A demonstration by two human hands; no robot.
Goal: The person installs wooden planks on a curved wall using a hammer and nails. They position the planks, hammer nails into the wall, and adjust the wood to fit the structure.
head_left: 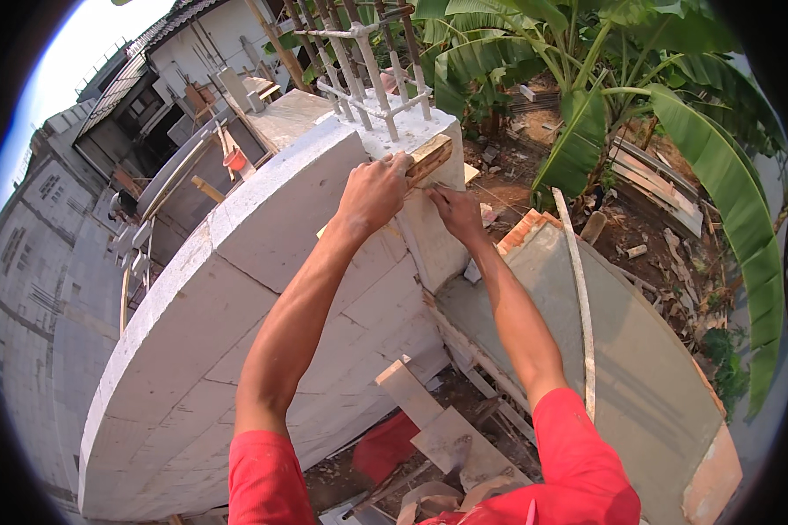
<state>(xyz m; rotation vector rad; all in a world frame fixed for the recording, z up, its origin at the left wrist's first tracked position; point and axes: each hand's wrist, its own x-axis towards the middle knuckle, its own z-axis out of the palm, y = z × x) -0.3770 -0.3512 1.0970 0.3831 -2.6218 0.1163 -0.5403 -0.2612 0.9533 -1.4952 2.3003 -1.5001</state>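
My left hand (374, 191) is closed round the end of a short, worn wooden block (430, 159). The block lies against the upper edge of a whitish concrete column (438, 232), at the end of a light block wall (280, 192). Just below and right of the block is my right hand (457, 213), its fingers pinched together close to the column's face. What they hold, if anything, is too small to make out. Rebar (363, 74) with concrete-crusted ties rises from the column top, beyond my hands.
A grey slab (630, 350) spreads to the right, with a thin wooden strip (578, 289) across it. Loose boards (446, 437) and red cloth (385, 448) lie below, between wall and slab. Banana leaves (727, 201) hang at the right. An orange bucket (235, 159) stands at the left.
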